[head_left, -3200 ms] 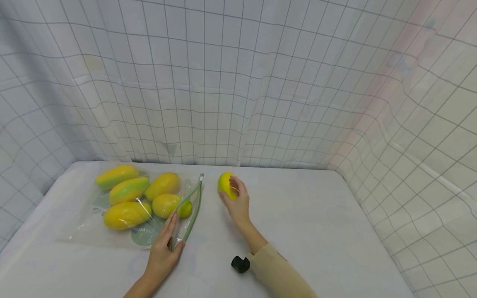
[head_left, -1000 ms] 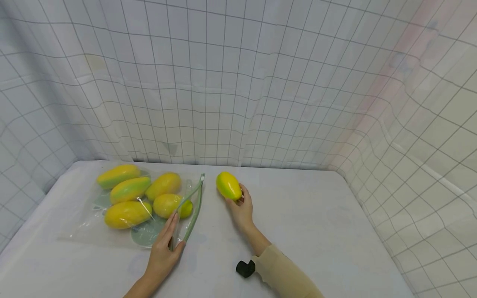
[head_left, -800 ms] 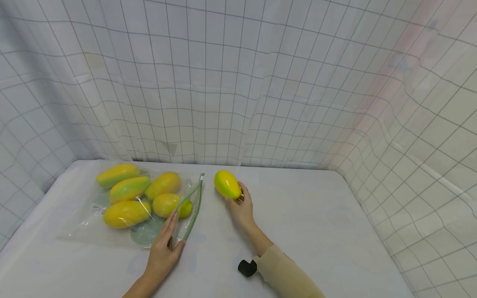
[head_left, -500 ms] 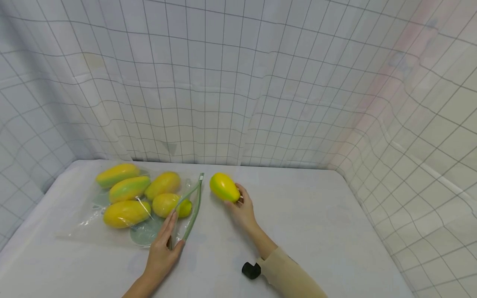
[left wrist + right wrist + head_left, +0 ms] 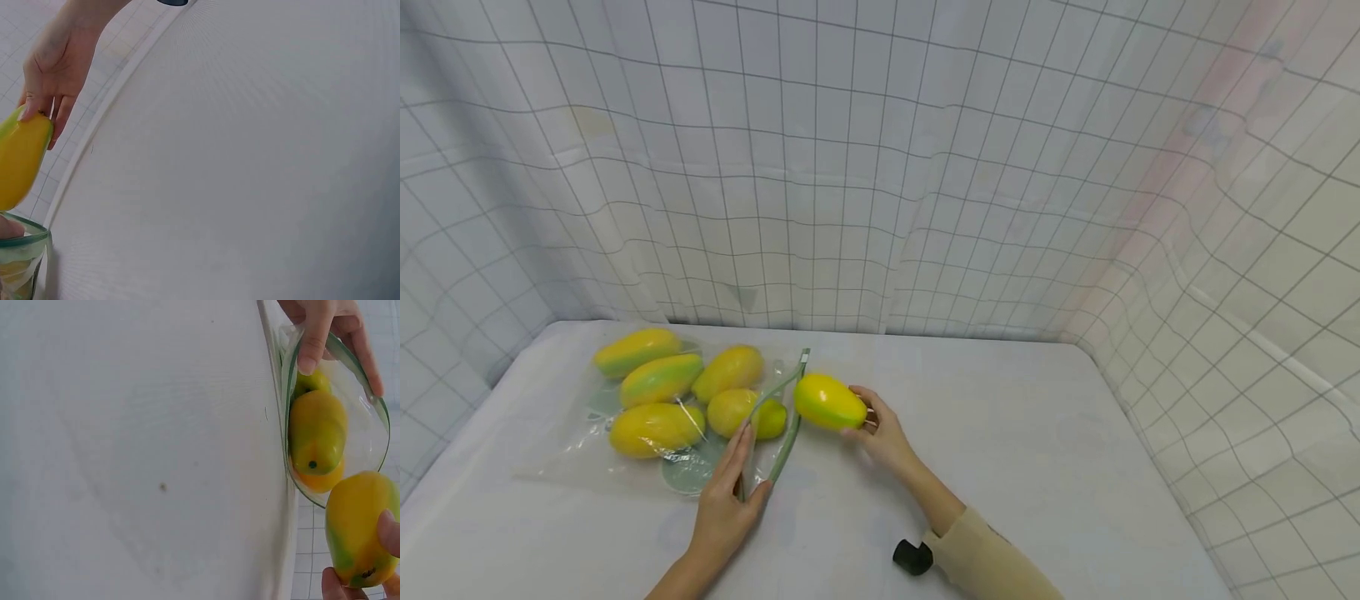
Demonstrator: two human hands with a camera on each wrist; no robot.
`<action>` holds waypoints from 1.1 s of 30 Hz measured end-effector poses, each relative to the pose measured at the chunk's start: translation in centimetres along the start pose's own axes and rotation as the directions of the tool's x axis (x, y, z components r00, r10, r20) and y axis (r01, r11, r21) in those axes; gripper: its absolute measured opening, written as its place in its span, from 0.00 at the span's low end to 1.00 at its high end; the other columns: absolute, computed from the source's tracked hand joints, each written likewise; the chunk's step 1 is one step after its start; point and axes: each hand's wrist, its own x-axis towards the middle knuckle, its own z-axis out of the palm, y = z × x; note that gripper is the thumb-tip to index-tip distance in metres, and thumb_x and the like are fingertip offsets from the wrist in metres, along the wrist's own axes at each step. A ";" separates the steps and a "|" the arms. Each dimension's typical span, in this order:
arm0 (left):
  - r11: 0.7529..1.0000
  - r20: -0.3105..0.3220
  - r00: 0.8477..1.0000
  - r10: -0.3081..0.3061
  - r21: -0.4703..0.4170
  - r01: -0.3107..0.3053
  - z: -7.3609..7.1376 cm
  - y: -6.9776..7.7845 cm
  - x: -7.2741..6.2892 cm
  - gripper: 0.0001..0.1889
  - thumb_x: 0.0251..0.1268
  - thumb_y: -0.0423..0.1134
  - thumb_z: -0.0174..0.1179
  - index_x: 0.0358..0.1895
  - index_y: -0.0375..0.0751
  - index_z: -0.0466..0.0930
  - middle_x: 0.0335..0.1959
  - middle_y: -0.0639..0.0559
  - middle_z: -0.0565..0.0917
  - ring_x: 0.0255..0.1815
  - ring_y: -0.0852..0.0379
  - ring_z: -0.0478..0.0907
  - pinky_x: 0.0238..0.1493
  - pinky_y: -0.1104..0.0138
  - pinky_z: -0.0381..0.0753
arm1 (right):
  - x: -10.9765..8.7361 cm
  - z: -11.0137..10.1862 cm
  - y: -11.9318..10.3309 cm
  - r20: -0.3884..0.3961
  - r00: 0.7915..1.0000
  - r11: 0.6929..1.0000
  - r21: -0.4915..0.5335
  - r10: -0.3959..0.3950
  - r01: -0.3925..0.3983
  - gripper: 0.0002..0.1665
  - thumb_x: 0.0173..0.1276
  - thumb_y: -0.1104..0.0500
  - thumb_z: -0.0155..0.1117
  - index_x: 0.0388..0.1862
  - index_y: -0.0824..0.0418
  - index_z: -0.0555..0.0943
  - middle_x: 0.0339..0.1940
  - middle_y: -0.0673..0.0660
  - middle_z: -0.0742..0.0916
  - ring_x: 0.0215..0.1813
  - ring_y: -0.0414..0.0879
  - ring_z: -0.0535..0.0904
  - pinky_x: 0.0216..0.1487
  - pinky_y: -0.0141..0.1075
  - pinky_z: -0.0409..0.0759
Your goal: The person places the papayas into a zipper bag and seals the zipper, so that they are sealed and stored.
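In the head view my right hand (image 5: 886, 437) holds a yellow-green papaya (image 5: 829, 402) by one end. The papaya's other end overlaps the green-rimmed mouth of a clear zip bag (image 5: 786, 454); contact cannot be told. My left hand (image 5: 724, 510) lies at that mouth, thumb and fingers straight and spread on the green edges. In the right wrist view the bag's mouth (image 5: 386, 425) gapes, with a papaya (image 5: 317, 434) inside and the held papaya (image 5: 359, 528) just outside. The left wrist view shows the held papaya (image 5: 22, 159) beside the rim (image 5: 37, 236).
Several more yellow-green fruits, such as a papaya (image 5: 657, 431), lie in the bag at the table's left. A black wrist device (image 5: 913, 557) sits by the right sleeve (image 5: 992, 558). A white cloth covers the table (image 5: 1037, 467); gridded curtains (image 5: 880, 183) stand behind and beside it.
My right hand has turned the papaya and brought it left and nearer, from beside the bag to its mouth. The left hand and bag have hardly moved.
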 end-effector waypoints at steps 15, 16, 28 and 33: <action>1.000 -0.002 1.000 -0.001 0.015 0.001 -0.1 0.2 0.3 0.51 0.19 0.12 0.69 0.63 0.25 0.61 0.64 0.33 0.64 0.69 0.66 0.53 0.64 0.81 0.55 | -0.3 0.5 0.0 0.247 0.969 1.000 0.026 -0.018 0.012 0.34 0.59 0.72 0.60 0.65 0.67 0.63 0.62 0.64 0.70 0.56 0.52 0.71 0.59 0.40 0.73; 1.000 -0.002 1.000 -0.002 0.014 0.002 -0.1 0.2 0.3 0.51 0.19 0.12 0.69 0.63 0.25 0.61 0.64 0.33 0.64 0.69 0.66 0.53 0.64 0.81 0.55 | -0.3 0.5 0.0 0.250 0.968 1.000 0.025 -0.018 0.012 0.34 0.59 0.72 0.61 0.65 0.67 0.63 0.63 0.63 0.70 0.56 0.52 0.71 0.59 0.40 0.73; 1.000 -0.010 1.000 0.015 0.021 -0.015 -0.2 0.1 0.3 0.51 0.19 0.13 0.70 0.63 0.25 0.62 0.64 0.32 0.64 0.69 0.66 0.54 0.63 0.82 0.56 | 0.3 1.1 0.2 0.318 0.947 0.999 0.005 -0.043 0.044 0.33 0.59 0.72 0.60 0.64 0.70 0.63 0.63 0.66 0.70 0.57 0.54 0.71 0.59 0.38 0.73; 1.000 -0.016 1.000 0.020 0.017 -0.020 -0.1 0.1 0.4 0.51 0.19 0.13 0.70 0.63 0.25 0.62 0.64 0.33 0.65 0.69 0.65 0.54 0.65 0.80 0.55 | 0.9 1.7 1.4 0.328 0.944 0.999 0.023 -0.029 0.023 0.34 0.59 0.73 0.60 0.65 0.66 0.64 0.63 0.63 0.71 0.55 0.49 0.72 0.58 0.36 0.73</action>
